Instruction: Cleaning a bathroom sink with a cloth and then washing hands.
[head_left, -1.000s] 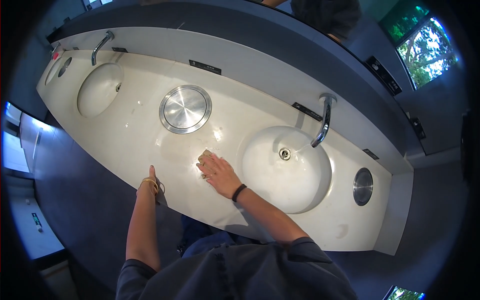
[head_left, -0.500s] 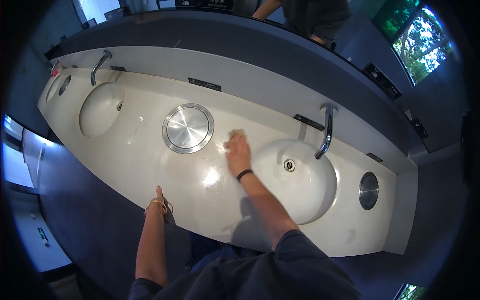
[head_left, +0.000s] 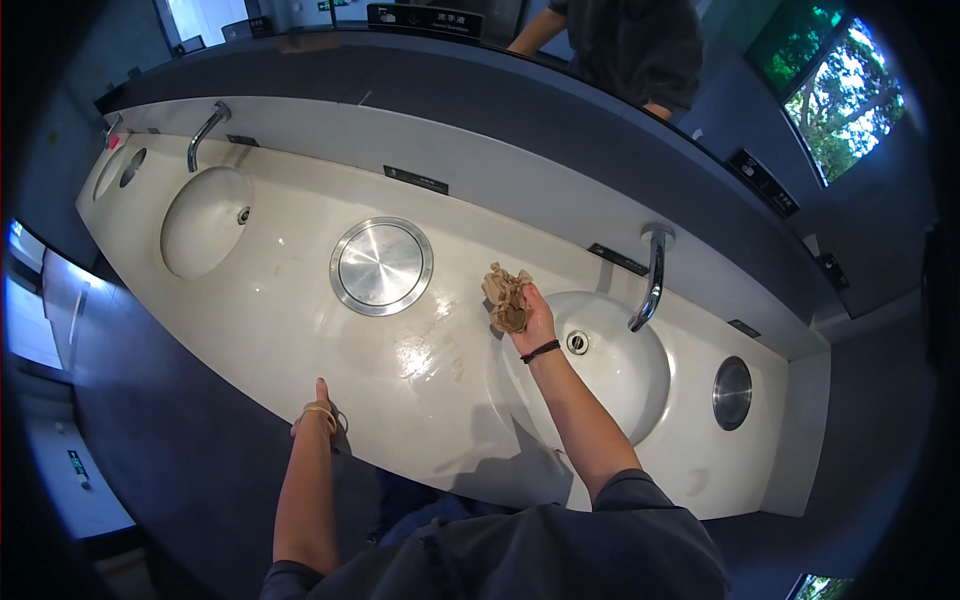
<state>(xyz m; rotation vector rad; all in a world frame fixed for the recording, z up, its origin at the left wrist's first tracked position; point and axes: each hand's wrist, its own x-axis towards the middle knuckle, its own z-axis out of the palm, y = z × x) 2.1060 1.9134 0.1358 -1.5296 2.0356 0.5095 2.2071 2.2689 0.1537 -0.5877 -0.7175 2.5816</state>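
My right hand (head_left: 537, 319) is closed around a crumpled brown paper towel (head_left: 507, 300), palm turned partly up. It hangs over the left rim of the near white sink basin (head_left: 625, 370). To its left, wet streaks shine on the pale countertop (head_left: 380, 375). My left hand (head_left: 317, 412) rests at the counter's front edge, its thumb stretched out on top. The rest of its fingers are mostly hidden, and I see nothing held in it.
A chrome faucet (head_left: 652, 280) curves over the near basin. Round steel lids (head_left: 382, 266) sit in the counter between basins. Farther left are a second basin (head_left: 205, 225) and faucet (head_left: 208, 135). A dark ledge and mirror run along the back.
My right hand has moved right, off the wet counter patch toward the basin, and has turned so that the crumpled paper towel shows. My left hand has stayed at the edge.
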